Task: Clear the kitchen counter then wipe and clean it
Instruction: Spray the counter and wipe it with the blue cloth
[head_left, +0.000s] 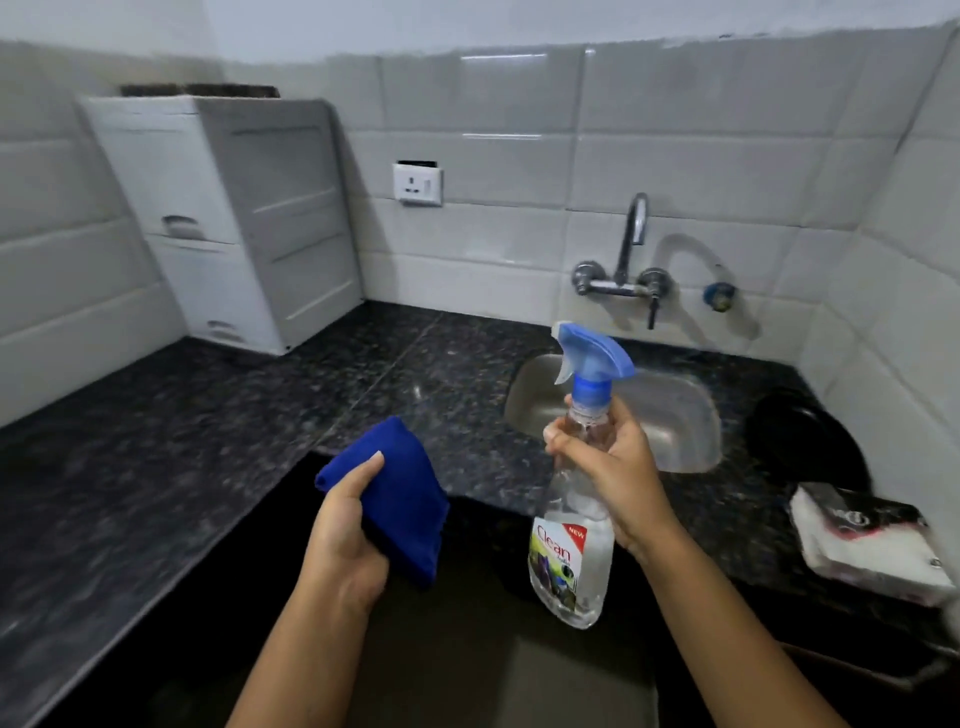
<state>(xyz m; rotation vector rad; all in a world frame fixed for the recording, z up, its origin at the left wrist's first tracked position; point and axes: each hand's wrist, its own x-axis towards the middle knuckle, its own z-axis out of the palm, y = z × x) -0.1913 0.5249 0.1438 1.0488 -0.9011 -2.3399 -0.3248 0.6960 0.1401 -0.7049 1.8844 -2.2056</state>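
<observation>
Your left hand (345, 535) is low in the middle of the frame. Its grip is clamped on a folded dark-blue cloth (400, 493), with the thumb across the top and the fingers curled underneath. You hold the cloth in the air in front of the inner corner of the black speckled stone surface (156, 467).

Your right hand (613, 467), just right of centre, has its grip wrapped round the neck of a clear plastic spray bottle with a blue trigger head (571, 545). The fingers sit just below that head. The bottle is off the surface and slightly tilted, its nozzle pointing toward the left of the frame and its "Clean" label facing you.

Behind the bottle, a steel sink (670, 415) is set into the surface, under a chrome wall tap (631, 244). A white plastic drawer unit (234, 218) stands on the surface at upper left. Between it and the tap is a white wall socket (418, 183). At the right edge lie a black round dish (805, 436) and, nearer you, a white packet with black and red print (872, 540).
</observation>
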